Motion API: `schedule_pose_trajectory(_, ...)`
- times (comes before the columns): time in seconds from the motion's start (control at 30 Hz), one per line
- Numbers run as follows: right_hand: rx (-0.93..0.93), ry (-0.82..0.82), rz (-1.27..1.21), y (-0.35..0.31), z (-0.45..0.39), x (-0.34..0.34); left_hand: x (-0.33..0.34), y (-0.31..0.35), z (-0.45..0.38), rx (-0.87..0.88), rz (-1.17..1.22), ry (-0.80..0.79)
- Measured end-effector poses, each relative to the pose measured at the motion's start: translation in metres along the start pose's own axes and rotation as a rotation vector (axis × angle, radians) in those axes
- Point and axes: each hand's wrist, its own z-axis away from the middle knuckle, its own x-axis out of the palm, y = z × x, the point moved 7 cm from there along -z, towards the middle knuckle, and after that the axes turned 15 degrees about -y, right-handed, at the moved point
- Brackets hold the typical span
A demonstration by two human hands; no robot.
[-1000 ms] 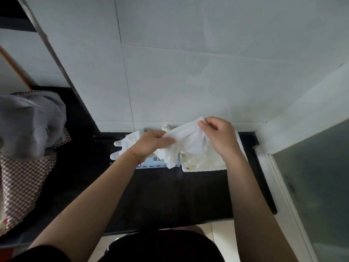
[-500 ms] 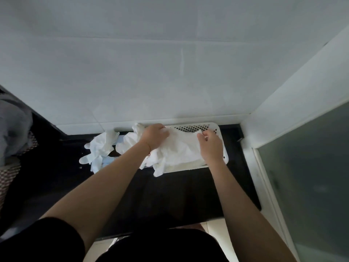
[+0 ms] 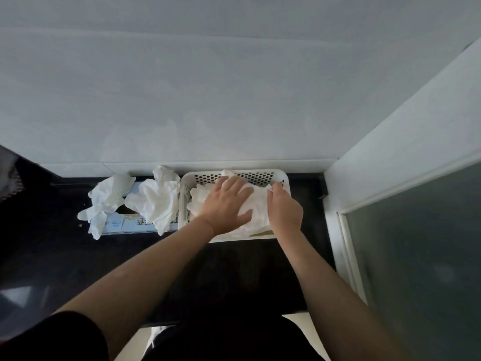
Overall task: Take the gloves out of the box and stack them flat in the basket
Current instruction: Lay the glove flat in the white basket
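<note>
Head view. A thin white disposable glove (image 3: 256, 204) lies in the white perforated plastic basket (image 3: 283, 178), on top of others already laid there. The left hand (image 3: 226, 204) rests palm-down on it with fingers spread and straight, pressing it flat; the right hand (image 3: 283, 209) pinches the glove's right edge between curled fingers and thumb. The basket stands on the dark desk (image 3: 234, 269) against the pale tiled wall (image 3: 234, 87). Just beside it, to the left, sits the blue-and-white cardboard glove box (image 3: 122, 222), with two crumpled white gloves (image 3: 153, 201) draped over its top and open slot.

Handling, as a judgement: the glove is very light, limp and film-like — it likely creases, clings and traps air, so it holds no shape of its own. The cuff or an outer edge seems the best place to take hold, with a flat palm smoothing from the centre outward.

Compared with half a second earlier: the glove then hung over the basket's front rim with the left hand curled on it — now it lies inside the basket under an opened palm. The right hand keeps its pinch near the right edge. The view has also shifted, showing more of the box.
</note>
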Motion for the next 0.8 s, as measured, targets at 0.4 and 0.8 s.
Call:
schedule_pose_trajectory(0.4,-0.287,0.046,0.657,-0.02,-0.018,0.032,0.066,-0.042,0.015,-0.218,-0.112,-0.41)
schedule_pose_trajectory(0.8,-0.269,-0.119,0.796,-0.022,-0.025,0.041,0.086,-0.044,0.009,-0.2,-0.066,-0.525)
